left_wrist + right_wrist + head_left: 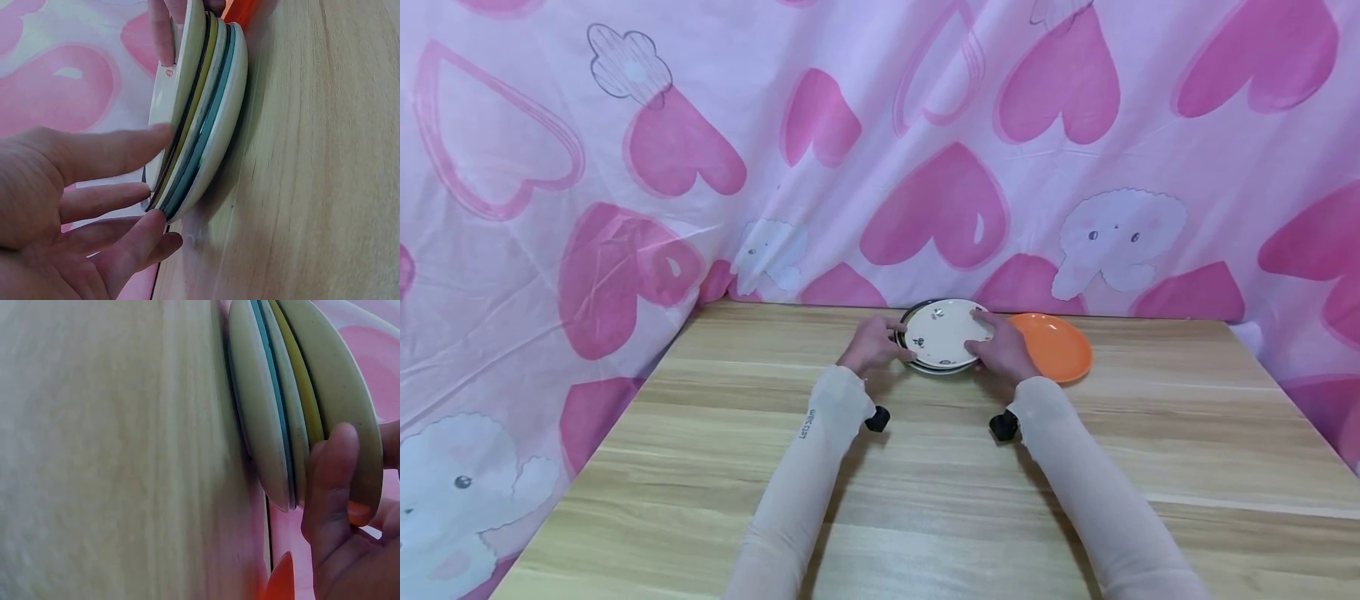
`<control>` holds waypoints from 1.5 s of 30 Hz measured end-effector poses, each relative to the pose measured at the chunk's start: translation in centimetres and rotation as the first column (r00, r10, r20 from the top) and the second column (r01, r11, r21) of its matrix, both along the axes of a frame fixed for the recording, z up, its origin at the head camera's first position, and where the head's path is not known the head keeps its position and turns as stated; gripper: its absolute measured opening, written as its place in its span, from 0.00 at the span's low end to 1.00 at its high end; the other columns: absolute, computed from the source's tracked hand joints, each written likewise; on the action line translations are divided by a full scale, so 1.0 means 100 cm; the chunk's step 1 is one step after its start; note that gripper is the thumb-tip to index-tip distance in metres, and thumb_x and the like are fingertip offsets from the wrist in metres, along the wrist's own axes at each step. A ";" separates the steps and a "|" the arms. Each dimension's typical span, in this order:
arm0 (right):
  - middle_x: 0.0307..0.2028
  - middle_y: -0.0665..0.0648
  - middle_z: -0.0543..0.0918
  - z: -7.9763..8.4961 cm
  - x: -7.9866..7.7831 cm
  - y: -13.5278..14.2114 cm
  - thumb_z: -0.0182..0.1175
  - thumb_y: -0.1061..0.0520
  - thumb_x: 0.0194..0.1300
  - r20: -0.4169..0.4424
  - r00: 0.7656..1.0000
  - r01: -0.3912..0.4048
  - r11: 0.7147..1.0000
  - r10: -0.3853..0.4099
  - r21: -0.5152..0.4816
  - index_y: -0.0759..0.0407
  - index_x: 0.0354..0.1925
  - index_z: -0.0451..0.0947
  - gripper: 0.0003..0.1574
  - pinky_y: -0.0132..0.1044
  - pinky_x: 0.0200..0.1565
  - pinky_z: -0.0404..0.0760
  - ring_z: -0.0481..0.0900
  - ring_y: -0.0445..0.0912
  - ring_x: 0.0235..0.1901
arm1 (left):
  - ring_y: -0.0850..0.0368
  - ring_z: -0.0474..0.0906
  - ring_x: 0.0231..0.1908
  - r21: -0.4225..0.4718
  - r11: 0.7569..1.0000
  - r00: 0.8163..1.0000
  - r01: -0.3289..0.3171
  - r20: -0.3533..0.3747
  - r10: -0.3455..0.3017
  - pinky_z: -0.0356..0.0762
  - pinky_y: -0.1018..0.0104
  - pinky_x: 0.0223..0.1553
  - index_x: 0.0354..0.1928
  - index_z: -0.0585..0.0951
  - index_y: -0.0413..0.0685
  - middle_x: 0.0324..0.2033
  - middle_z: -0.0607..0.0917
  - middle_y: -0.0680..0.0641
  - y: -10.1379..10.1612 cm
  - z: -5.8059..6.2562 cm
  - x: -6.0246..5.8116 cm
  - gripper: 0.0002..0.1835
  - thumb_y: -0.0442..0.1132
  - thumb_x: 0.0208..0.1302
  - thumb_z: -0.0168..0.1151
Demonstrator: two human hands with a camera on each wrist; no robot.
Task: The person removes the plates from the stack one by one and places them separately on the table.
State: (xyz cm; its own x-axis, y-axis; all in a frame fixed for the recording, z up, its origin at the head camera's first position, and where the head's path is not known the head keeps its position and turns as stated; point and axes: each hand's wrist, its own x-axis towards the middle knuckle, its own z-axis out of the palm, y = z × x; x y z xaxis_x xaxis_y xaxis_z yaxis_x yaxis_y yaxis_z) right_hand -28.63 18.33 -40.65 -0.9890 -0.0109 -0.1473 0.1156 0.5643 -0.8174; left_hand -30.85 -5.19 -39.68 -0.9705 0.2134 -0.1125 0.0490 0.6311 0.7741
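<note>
A cream plate point(946, 335) with small dark floral motifs tops a stack of several plates on the table. Along the stack's side, olive point(199, 94) and teal point(215, 106) rims show. At the right side of the top plate, my right hand point(1006, 348) pinches its edge, a digit point(337, 469) against the outside and others over the upper face. My left hand point(874, 343) is at the stack's left side. Its fairly straight thumb and fingers point(106, 200) touch or nearly touch the rims. How far the top plate is raised is hard to tell.
An orange plate point(1060, 350) lies on the wooden table point(925, 517), just right of the stack and partly behind my right hand. Behind the table's back edge hangs a pink curtain point(865, 208) with hearts. Black devices point(877, 418) sit at both wrists.
</note>
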 end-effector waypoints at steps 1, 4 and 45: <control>0.68 0.65 0.67 0.001 0.000 0.000 0.59 0.56 0.68 0.004 1.000 0.001 1.000 -0.001 -0.005 0.50 0.77 0.57 0.43 0.31 0.32 0.82 0.80 0.46 0.24 | 0.43 0.71 0.68 -0.004 1.000 1.000 0.002 -0.009 -0.002 0.70 0.52 0.70 0.60 0.81 0.44 0.65 0.79 0.40 0.000 0.000 0.000 0.32 0.33 0.49 0.78; 0.69 0.65 0.66 0.001 0.001 0.001 0.60 0.57 0.68 0.009 1.000 0.006 1.000 -0.006 -0.025 0.51 0.77 0.57 0.43 0.31 0.32 0.82 0.80 0.45 0.24 | 0.43 0.71 0.69 -0.015 1.000 1.000 0.004 -0.026 -0.005 0.69 0.52 0.71 0.60 0.81 0.44 0.66 0.79 0.41 -0.001 -0.001 0.001 0.32 0.30 0.49 0.77; 0.78 0.56 0.57 0.006 0.003 0.023 0.63 0.70 0.61 0.059 0.995 0.088 0.959 -0.074 -0.271 0.45 0.74 0.64 0.47 0.26 0.37 0.83 0.72 0.55 0.56 | 0.43 0.72 0.67 -0.074 0.996 0.997 -0.059 -0.055 0.056 0.71 0.51 0.70 0.58 0.82 0.44 0.64 0.81 0.43 0.003 0.000 0.005 0.28 0.39 0.53 0.76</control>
